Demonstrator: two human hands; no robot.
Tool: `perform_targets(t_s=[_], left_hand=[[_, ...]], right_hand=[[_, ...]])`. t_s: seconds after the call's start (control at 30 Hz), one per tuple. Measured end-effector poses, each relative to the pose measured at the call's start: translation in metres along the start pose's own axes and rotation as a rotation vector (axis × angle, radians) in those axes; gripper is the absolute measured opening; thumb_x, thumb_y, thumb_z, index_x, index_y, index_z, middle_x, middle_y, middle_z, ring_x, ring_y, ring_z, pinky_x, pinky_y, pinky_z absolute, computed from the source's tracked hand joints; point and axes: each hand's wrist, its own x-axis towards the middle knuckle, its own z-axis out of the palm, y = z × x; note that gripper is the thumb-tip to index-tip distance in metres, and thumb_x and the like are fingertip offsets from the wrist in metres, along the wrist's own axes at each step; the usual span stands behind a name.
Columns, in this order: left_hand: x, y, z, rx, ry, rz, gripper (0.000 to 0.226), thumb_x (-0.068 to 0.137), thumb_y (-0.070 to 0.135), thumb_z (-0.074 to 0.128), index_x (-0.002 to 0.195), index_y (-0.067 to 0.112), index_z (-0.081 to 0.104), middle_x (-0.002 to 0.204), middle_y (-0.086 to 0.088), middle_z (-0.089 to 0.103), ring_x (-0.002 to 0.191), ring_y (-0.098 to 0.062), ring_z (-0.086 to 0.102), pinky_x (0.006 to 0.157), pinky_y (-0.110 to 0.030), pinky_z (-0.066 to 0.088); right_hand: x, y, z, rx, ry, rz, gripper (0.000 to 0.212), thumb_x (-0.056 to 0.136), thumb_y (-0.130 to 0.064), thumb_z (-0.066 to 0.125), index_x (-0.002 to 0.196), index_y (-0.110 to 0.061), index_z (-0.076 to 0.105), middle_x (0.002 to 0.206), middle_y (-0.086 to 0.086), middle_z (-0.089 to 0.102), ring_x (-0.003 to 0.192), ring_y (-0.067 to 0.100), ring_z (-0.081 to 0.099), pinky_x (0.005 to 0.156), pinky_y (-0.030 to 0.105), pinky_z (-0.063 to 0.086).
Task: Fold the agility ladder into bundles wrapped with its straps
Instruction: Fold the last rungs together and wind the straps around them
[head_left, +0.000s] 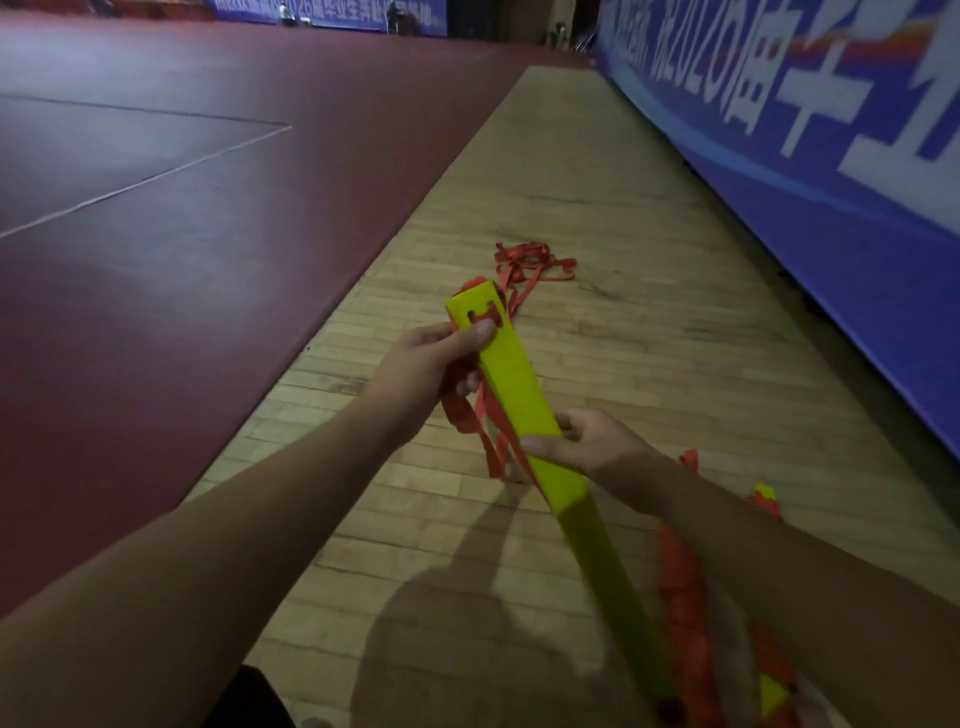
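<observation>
A stack of yellow ladder rungs (519, 395) runs diagonally from upper left to lower right, held up over the wooden floor. My left hand (431, 369) grips the stack near its slotted top end, thumb pressed on the face. My right hand (587, 441) holds it lower down. Red straps (475, 421) hang in loops under the rungs between my hands. More red strap (530, 265) trails away and lies tangled on the floor beyond. A bundle of rungs wrapped in red strap (685, 582) lies on the floor at the lower right, partly hidden by my right forearm.
The wooden floor strip (597, 338) runs ahead, between a dark red sports mat (182, 260) on the left and a blue banner wall (831, 182) on the right. People stand far off at the hall's back.
</observation>
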Motion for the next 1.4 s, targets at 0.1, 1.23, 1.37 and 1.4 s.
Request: perform_targets(t_s=[0.1, 1.23, 1.37, 1.4], left_hand=[[-0.003, 0.005, 0.004, -0.109, -0.107, 0.038, 0.024, 0.092, 0.028, 0.058, 0.088, 0.004, 0.06, 0.06, -0.003, 0.054, 0.054, -0.013, 0.047, 0.053, -0.021, 0.036], [0.006, 0.0, 0.009, -0.104, -0.031, 0.017, 0.039, 0.091, 0.046, 0.064, 0.072, 0.013, 0.061, 0.055, -0.002, 0.046, 0.081, -0.037, 0.039, 0.083, -0.05, 0.028], [0.004, 0.005, 0.011, -0.132, -0.08, 0.026, 0.042, 0.089, 0.046, 0.066, 0.084, 0.004, 0.06, 0.055, 0.001, 0.048, 0.093, -0.038, 0.038, 0.085, -0.052, 0.026], [0.004, 0.006, 0.011, -0.131, -0.09, 0.028, 0.045, 0.089, 0.046, 0.064, 0.087, 0.001, 0.058, 0.055, 0.0, 0.048, 0.092, -0.038, 0.038, 0.085, -0.052, 0.027]], right_hand=[[-0.009, 0.0, -0.008, 0.108, 0.011, -0.062, 0.04, 0.078, -0.032, 0.081, 0.114, -0.018, 0.069, 0.101, 0.005, 0.073, 0.088, 0.016, 0.067, 0.072, 0.031, 0.053], [-0.02, 0.007, -0.013, 0.483, -0.165, 0.046, 0.054, 0.085, -0.044, 0.065, 0.118, -0.002, 0.066, 0.112, 0.019, 0.067, 0.101, 0.028, 0.061, 0.084, 0.035, 0.05], [-0.02, 0.007, -0.011, 0.614, -0.189, 0.058, 0.061, 0.092, -0.044, 0.056, 0.13, 0.004, 0.057, 0.116, 0.024, 0.062, 0.101, 0.031, 0.063, 0.088, 0.042, 0.05], [-0.02, 0.008, -0.01, 0.655, -0.215, 0.062, 0.06, 0.095, -0.042, 0.053, 0.133, 0.005, 0.054, 0.119, 0.027, 0.058, 0.104, 0.036, 0.062, 0.089, 0.045, 0.051]])
